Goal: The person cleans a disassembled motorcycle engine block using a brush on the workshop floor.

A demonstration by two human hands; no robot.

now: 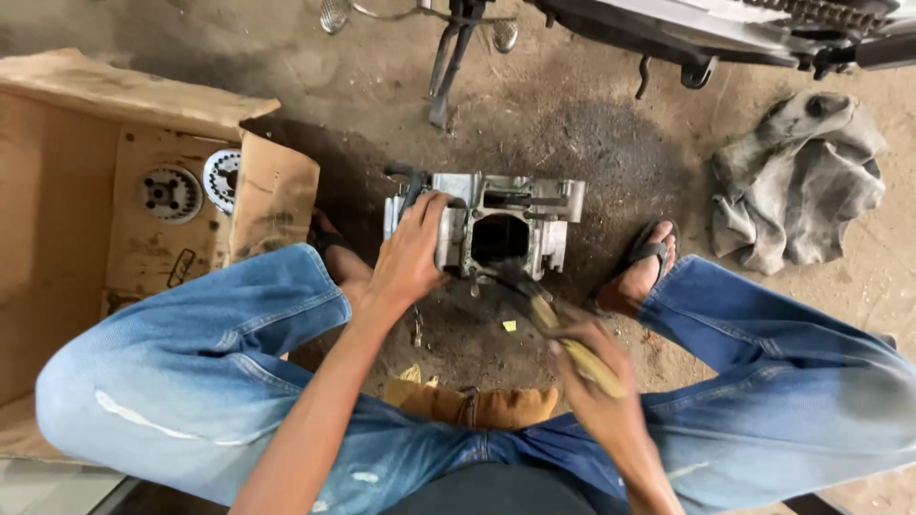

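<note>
Faded blue jeans (219, 381) fill the near edge, knees spread over oily dirt. At far left an open cardboard box (67, 191) holds two round toothed metal discs (172, 193). The left hand (408, 256) clamps on the upper left edge of a grey cast-metal engine case (496, 229) standing on the ground between sandalled feet. The right hand (596, 377), motion-blurred, is closed around a wooden-handled tool (563, 339) aimed at the case's square opening; it looks like striking or prying, needing a steady brace. A crumpled grey rag (797, 181) lies right.
</note>
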